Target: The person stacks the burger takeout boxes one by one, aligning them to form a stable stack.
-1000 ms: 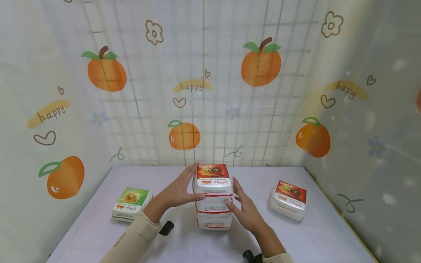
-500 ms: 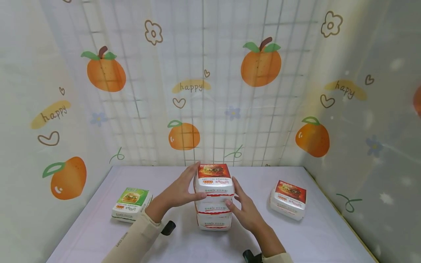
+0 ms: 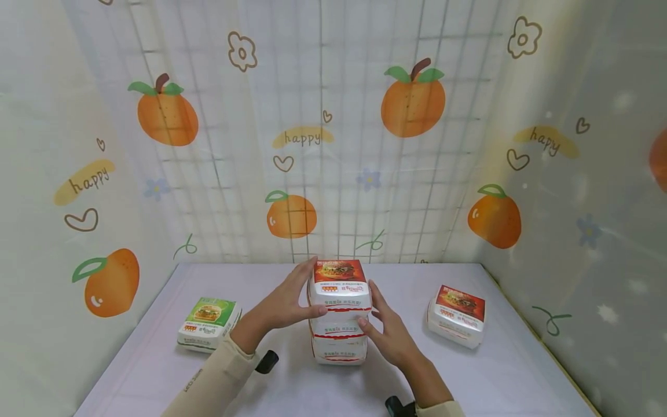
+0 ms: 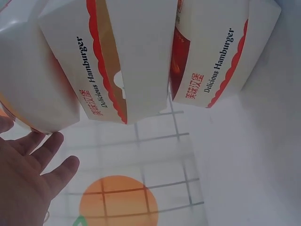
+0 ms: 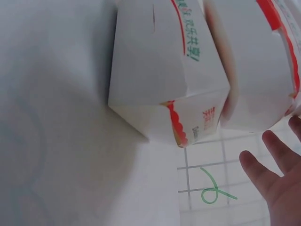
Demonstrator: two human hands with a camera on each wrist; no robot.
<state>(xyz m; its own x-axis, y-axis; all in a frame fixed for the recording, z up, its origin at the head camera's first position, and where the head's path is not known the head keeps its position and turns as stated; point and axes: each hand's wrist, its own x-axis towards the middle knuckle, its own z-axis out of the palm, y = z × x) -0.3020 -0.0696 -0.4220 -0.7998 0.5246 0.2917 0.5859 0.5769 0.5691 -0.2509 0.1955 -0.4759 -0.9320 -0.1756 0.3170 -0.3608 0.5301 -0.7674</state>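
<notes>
Three hamburger boxes stand stacked at the table's middle. The top box (image 3: 340,286) has a red burger picture on its lid and sits slightly right of the white middle box (image 3: 336,328) and bottom box (image 3: 341,350). My left hand (image 3: 281,301) holds the top box, thumb on its front and fingers toward the back left corner. Lower on the right, my right hand (image 3: 388,333) holds the middle box at its front right corner, thumb in front. In both wrist views the outer fingers are spread apart from the boxes.
A green-lidded hamburger box (image 3: 208,324) lies at the left of the white table (image 3: 292,388). Another red-lidded hamburger box (image 3: 457,315) lies at the right, turned askew. A printed curtain (image 3: 234,191) hangs round the back and sides.
The top box has shifted a little to the right on the stack, my left hand moving slightly with it. My right hand stays nearly still.
</notes>
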